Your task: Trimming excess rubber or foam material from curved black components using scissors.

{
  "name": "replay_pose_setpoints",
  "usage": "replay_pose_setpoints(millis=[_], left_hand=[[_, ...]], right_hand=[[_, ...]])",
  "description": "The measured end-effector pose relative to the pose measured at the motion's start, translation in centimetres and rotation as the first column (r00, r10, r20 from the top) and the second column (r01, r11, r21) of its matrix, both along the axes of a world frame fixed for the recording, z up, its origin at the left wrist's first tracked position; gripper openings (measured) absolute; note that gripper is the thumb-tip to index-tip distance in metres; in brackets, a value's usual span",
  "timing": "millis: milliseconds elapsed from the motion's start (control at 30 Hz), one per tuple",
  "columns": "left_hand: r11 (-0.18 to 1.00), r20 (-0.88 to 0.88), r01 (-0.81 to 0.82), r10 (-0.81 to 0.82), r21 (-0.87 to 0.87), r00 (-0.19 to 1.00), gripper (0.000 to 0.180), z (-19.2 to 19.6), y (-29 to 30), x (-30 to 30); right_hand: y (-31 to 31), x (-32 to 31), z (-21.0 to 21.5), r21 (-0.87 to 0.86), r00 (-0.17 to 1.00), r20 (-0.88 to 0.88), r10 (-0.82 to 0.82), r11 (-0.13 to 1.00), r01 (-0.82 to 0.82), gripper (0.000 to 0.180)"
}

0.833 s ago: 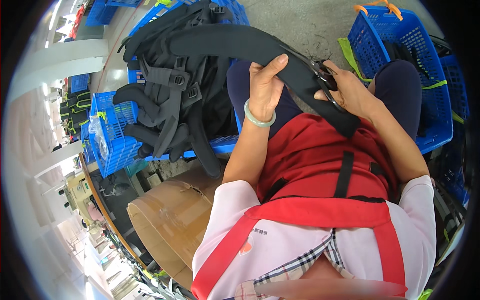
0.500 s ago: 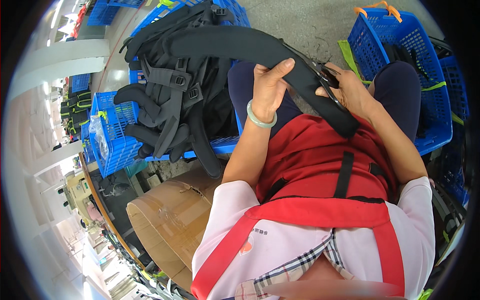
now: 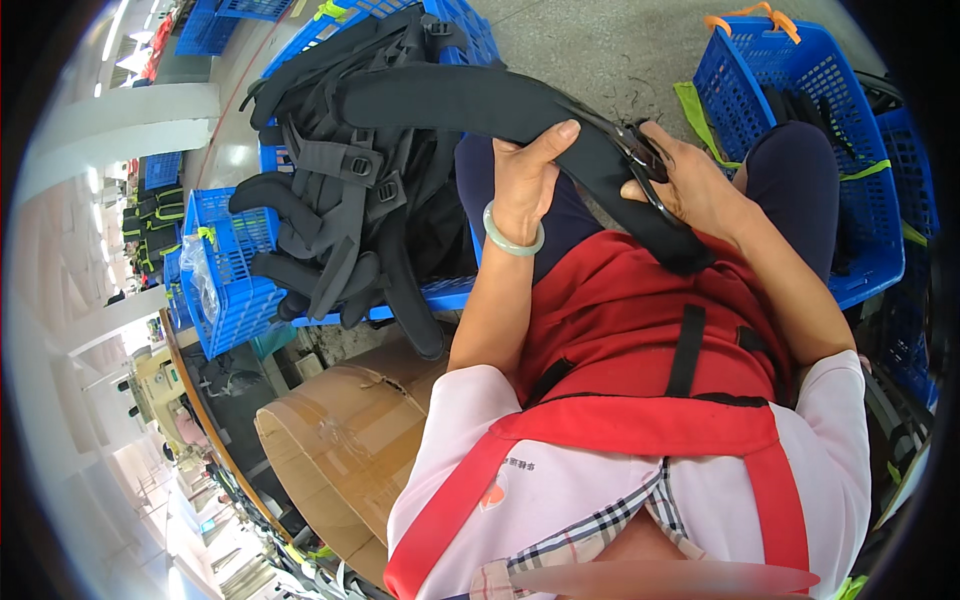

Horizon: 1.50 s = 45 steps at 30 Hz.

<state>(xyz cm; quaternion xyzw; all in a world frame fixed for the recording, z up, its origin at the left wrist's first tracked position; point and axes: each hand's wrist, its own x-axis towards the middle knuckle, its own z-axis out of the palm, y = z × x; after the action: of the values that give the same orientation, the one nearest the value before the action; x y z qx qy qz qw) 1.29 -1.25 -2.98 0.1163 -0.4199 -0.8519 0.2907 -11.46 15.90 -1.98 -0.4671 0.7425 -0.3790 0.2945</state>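
Observation:
A long, curved black padded strap stretches from the pile at the left across to my lap. My left hand grips its lower edge, thumb lying on top and fingers underneath. At the strap's far edge my right hand is closed round a pair of scissors, whose blades point along the edge toward the upper left. One scissor handle loop shows over the strap below the right hand. The strap's rounded end rests against my red apron. Whether the blades touch the fabric I cannot tell.
More black padded straps with buckles heap over a blue crate at the left. Another blue crate holding black pieces stands to the right. A cardboard box sits at my left side, with a smaller blue crate beyond it.
My left hand has shifted slightly left and down along the strap. The strap's middle has dropped a little, and the scissors have moved slightly toward the upper left.

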Motion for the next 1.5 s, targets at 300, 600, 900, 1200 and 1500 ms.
replay_pose_setpoints(millis=[300,600,900,1200,1500], left_hand=[[0.999,-0.01,0.028,-0.028,0.021,1.0,0.022,-0.7,-0.1,0.1],[0.996,-0.02,0.034,-0.033,0.077,0.999,0.021,-0.5,0.2,0.0],[0.992,-0.009,0.124,-0.124,-0.011,0.992,0.025,-1.2,-0.1,0.1],[0.98,-0.025,0.193,-0.194,-0.047,0.981,0.025,-1.2,0.3,-0.1],[0.986,0.021,0.168,-0.168,-0.001,0.985,0.025,-1.2,0.7,-0.2]], right_hand=[[-0.2,-0.4,2.4,0.247,0.981,0.185,0.057,0.963,-0.103,0.082],[0.3,-0.4,-0.1,0.131,0.973,0.229,0.038,0.989,-0.069,0.066],[0.1,-0.7,0.3,-0.049,0.96,0.263,0.097,0.995,-0.087,0.063],[-0.1,-1.5,0.6,-0.021,0.961,0.257,0.104,0.995,-0.102,0.065],[0.0,-1.9,2.3,0.086,0.985,0.035,0.17,0.981,-0.172,0.059]])
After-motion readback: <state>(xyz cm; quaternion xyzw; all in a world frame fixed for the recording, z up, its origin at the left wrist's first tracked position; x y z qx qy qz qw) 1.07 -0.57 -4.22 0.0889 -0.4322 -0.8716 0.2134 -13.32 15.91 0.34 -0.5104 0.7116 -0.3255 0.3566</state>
